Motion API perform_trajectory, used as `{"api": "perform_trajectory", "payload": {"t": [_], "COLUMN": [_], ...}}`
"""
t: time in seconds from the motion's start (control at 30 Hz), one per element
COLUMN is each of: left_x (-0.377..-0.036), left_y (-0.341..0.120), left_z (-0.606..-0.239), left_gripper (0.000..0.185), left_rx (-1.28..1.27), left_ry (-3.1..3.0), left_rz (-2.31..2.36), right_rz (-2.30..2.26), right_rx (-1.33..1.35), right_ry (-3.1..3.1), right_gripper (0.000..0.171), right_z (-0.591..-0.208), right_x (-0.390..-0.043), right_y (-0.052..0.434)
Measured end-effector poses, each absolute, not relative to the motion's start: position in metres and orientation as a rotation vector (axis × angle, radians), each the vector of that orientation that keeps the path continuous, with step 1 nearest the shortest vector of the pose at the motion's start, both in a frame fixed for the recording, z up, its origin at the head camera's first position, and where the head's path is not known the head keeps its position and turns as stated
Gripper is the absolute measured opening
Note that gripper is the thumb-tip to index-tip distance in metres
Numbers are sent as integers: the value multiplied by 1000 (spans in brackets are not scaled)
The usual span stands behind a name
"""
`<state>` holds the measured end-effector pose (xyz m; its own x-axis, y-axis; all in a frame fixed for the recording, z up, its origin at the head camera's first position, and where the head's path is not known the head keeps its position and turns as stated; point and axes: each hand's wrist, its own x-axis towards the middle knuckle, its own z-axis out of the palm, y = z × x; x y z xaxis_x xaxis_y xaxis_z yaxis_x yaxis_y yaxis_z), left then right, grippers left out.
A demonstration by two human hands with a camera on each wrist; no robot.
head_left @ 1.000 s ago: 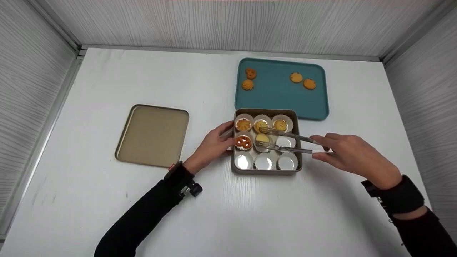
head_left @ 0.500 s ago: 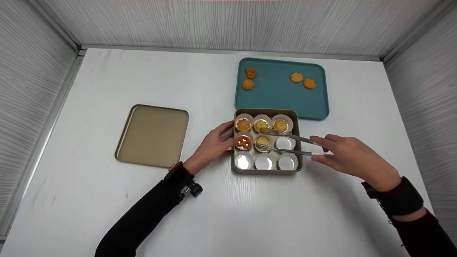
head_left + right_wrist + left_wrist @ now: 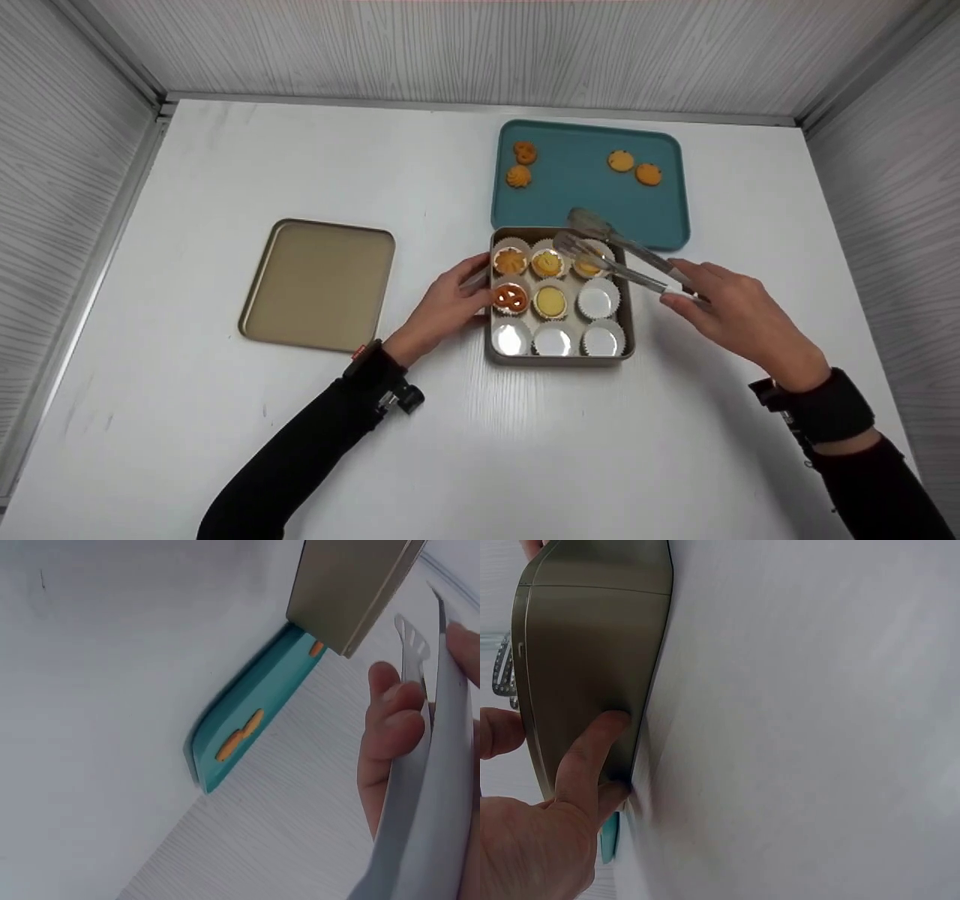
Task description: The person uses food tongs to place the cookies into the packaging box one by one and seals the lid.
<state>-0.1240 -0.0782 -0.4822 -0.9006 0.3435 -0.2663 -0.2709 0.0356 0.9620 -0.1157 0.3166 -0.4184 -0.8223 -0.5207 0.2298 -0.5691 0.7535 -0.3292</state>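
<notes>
My left hand (image 3: 448, 304) grips the left wall of a square metal tin (image 3: 559, 361). In the left wrist view its fingers (image 3: 585, 761) lie against the outer side and the thumb is at the rim. My right hand (image 3: 739, 319) holds metal tongs (image 3: 646, 259), their two tips apart with nothing visible between them, over the tin's back right part. Paper cups fill the tin in rows. The back row holds cookies, the right one partly behind the tongs. A pretzel cookie (image 3: 511, 298) and a round yellow cookie (image 3: 551, 301) sit in the middle row; the other cups are bare.
Behind the tin lies a teal tray (image 3: 570, 191) with a pretzel cookie (image 3: 525, 153), a swirl cookie (image 3: 518, 177) and two round cookies (image 3: 621, 160) on it. A flat gold-coloured lid (image 3: 319, 285) lies left of my left hand. Panels surround the table's back and sides.
The tongs have lifted off the round yellow cookie in the middle cup and moved back and to the right, their tips wider apart. My left hand has stayed at the tin.
</notes>
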Motion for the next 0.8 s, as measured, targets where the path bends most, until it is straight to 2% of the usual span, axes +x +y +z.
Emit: {"api": "perform_trajectory", "payload": {"t": [0.37,0.8], "left_x": [-125,-124], "left_y": [-78,-79], "left_z": [-483,-485], "left_gripper": [66,66], "left_rx": [55,85], "left_ry": [1876,1899], "left_rz": [1930,1912], "right_rz": [591,515], "right_rx": [509,416], "right_ry": [-2875,-2871], "right_gripper": [39,38], "right_z": [-436,-443], "right_x": [-150,-179], "right_y": [326,327]}}
